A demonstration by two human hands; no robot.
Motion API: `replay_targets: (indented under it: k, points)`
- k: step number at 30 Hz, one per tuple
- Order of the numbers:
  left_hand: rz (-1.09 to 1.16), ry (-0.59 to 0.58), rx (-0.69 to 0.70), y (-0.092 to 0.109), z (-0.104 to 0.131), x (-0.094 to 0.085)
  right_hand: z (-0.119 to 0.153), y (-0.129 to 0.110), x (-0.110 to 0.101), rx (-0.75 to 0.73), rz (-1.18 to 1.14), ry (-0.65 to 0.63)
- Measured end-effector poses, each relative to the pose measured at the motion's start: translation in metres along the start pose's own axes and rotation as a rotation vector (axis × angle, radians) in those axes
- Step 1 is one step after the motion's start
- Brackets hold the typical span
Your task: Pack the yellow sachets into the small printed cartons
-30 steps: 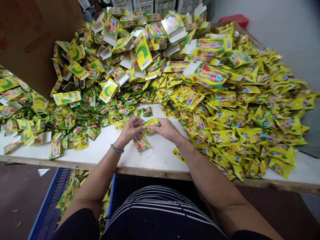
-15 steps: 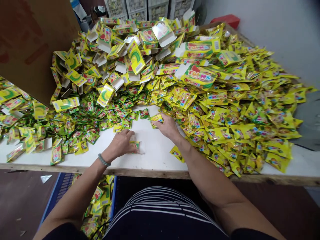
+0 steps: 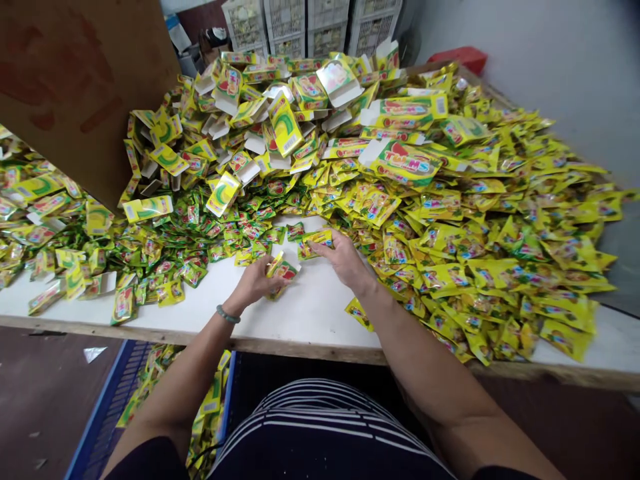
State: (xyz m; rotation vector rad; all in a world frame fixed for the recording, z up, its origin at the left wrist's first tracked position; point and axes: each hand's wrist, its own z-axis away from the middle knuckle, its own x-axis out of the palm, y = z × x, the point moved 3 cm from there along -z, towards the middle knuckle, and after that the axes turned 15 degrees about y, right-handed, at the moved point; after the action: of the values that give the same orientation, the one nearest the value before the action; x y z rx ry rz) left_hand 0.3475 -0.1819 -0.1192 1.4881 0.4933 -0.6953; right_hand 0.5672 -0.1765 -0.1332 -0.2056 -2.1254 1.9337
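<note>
My left hand [image 3: 256, 281] is closed around a small yellow-green box [image 3: 286, 270], its white flap open toward the right, held just above the white table. Facing it, my right hand [image 3: 345, 259] pinches a yellow packet [image 3: 315, 244] between thumb and fingers, close to the box but apart from it. A small green packet [image 3: 295, 231] lies just beyond the yellow one. Behind my hands, open boxes [image 3: 285, 127] are heaped over small green packets [image 3: 165, 250]. Yellow packets [image 3: 465, 247] form a large pile to the right.
A large brown carton [image 3: 75, 87] leans over the pile at the left. Below the table edge [image 3: 310, 350] stands a blue crate [image 3: 107, 400] with filled boxes. White crates [image 3: 285, 27] and a red object [image 3: 463, 59] are at the back.
My left hand has lifted the box off the table and tilted its open end up. My right hand still holds the yellow packet, now nearer the box. The view has shifted slightly.
</note>
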Motion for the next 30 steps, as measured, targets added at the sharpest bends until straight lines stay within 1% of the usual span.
replay_targets:
  k: [2,3,5,6,8,10,12,15,18,20,22,23,25,28,30]
  points:
    - [0.317,-0.026,-0.057,0.003,-0.004,0.014,-0.001,0.000,0.000,-0.001,0.006,-0.003]
    - [0.454,-0.033,-0.108,0.004,-0.005,0.020,-0.002,-0.001,-0.001,0.003,0.039,-0.026]
    - [0.648,-0.033,-0.218,0.005,-0.005,0.028,-0.003,-0.001,-0.002,0.018,0.127,-0.099]
    - [0.698,-0.032,-0.259,0.004,-0.004,0.031,-0.004,-0.002,-0.003,0.027,0.168,-0.136]
    - [0.738,-0.042,-0.296,0.004,-0.003,0.033,-0.005,-0.005,-0.005,0.034,0.245,-0.203]
    - [0.745,-0.056,-0.303,0.003,-0.002,0.033,-0.005,-0.008,-0.005,0.009,0.327,-0.254]
    - [0.753,-0.051,-0.302,0.002,-0.001,0.033,-0.004,-0.011,-0.003,-0.021,0.403,-0.275]
    - [0.760,-0.045,-0.281,0.001,-0.001,0.035,-0.002,-0.010,0.004,-0.073,0.512,-0.211]
    - [0.737,-0.076,-0.260,0.002,-0.001,0.039,0.003,-0.005,0.014,-0.139,0.577,-0.128]
    - [0.706,-0.097,-0.265,0.002,0.000,0.041,0.007,-0.002,0.017,-0.149,0.559,-0.073]
    - [0.696,-0.091,-0.277,0.003,0.001,0.041,0.009,-0.002,0.018,-0.152,0.520,-0.026]
    - [0.709,-0.079,-0.284,0.003,0.001,0.040,0.010,-0.002,0.017,-0.174,0.506,-0.008]
    - [0.756,-0.054,-0.290,0.004,0.001,0.038,0.010,-0.005,0.016,-0.269,0.507,0.028]
    - [0.807,-0.041,-0.291,0.004,0.002,0.036,0.012,-0.007,0.016,-0.417,0.555,0.022]
    - [0.814,-0.047,-0.296,0.004,0.002,0.037,0.014,-0.004,0.017,-0.441,0.575,-0.021]
